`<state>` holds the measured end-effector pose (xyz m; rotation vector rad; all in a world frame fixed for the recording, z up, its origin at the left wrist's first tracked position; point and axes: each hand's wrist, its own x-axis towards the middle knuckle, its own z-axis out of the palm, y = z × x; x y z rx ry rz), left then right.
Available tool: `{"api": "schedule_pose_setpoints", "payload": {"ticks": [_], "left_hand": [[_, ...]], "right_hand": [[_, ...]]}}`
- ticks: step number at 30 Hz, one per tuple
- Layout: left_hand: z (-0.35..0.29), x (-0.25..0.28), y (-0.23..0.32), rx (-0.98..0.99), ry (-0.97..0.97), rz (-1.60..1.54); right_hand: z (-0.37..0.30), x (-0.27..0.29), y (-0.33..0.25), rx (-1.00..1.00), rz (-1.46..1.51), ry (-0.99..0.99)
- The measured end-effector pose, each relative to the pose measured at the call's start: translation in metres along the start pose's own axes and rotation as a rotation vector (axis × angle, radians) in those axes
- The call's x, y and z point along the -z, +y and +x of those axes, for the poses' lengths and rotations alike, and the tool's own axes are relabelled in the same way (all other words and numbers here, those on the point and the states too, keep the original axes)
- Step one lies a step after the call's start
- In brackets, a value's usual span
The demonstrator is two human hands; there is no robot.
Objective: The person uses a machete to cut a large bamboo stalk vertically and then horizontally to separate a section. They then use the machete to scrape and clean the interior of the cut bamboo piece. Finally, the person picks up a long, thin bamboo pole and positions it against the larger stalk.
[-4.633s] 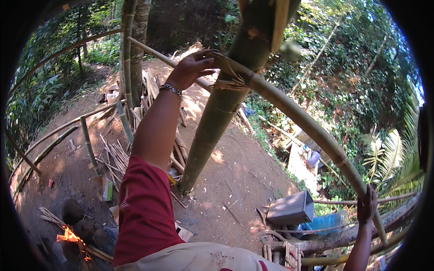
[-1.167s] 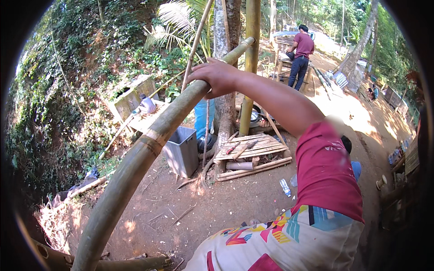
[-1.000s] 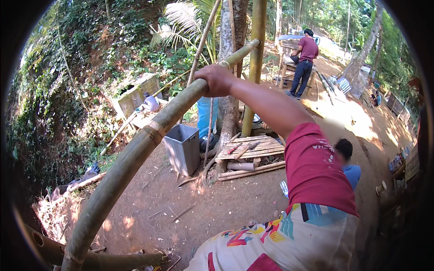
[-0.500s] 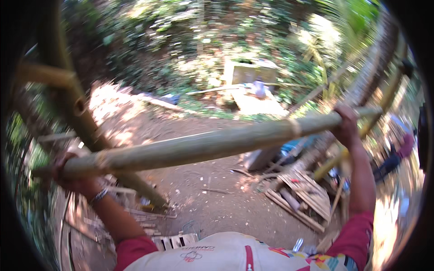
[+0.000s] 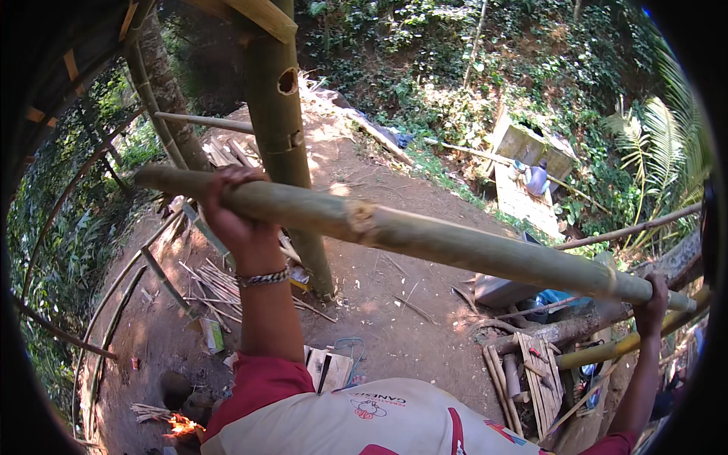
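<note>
A thick green bamboo pole [image 5: 470, 250] spans the view in front of me, its left end higher than its right. Near that left end my left hand [image 5: 233, 199] is wrapped around the pole, with a chain bracelet at the wrist. My right hand [image 5: 652, 305] grips it close to the other end, the arm stretched far out. Just behind the pole, near my left hand, stands an upright bamboo post [image 5: 279, 144]. A round hole shows high on the post, and a wooden piece [image 5: 262, 17] juts out at its top.
A small fire [image 5: 182, 426] burns on the ground at lower left, below a pile of thin sticks [image 5: 216, 287]. Wooden slats [image 5: 537, 371] and a log [image 5: 576, 322] lie at right. Farther back, a concrete box [image 5: 531, 148] stands by leafy undergrowth.
The pole's slant has reversed: its left end has gone up and its right end down. My view has turned left, bringing the fire and more of the post into sight.
</note>
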<state>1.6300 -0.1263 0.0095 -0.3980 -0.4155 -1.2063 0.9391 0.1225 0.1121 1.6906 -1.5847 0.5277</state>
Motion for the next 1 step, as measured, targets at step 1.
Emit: {"api": "schedule_pose_setpoints", "payload": {"ticks": [1], "left_hand": [[0.0135,0.014,0.0312,0.044,-0.038,-0.169]], "right_hand": [[-0.002,0.0066,-0.0176,0.014,-0.045,0.078]]}}
